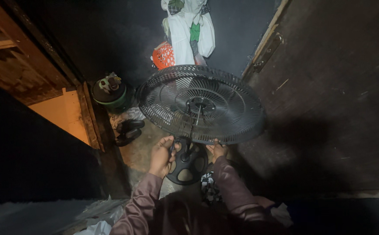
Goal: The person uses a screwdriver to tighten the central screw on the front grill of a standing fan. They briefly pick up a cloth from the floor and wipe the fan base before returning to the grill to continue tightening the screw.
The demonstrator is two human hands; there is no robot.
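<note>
A black round fan guard (224,109), a wire grille with a hub and shaft at its middle, is held up flat in front of me. My right hand (217,151) grips its near rim from below. My left hand (163,155) is closed on a small dark tool or part near the near-left rim; what it is cannot be made out. Below the guard, between my hands, sits the fan's round black base (189,165) with cut-out holes. Both arms wear shiny mauve sleeves.
A wooden door frame (89,117) stands at the left, a dark wooden door (328,87) at the right. A pair of black shoes (128,130), a green pot with a lid (110,93), an orange basket (163,55) and hanging clothes (189,30) lie beyond.
</note>
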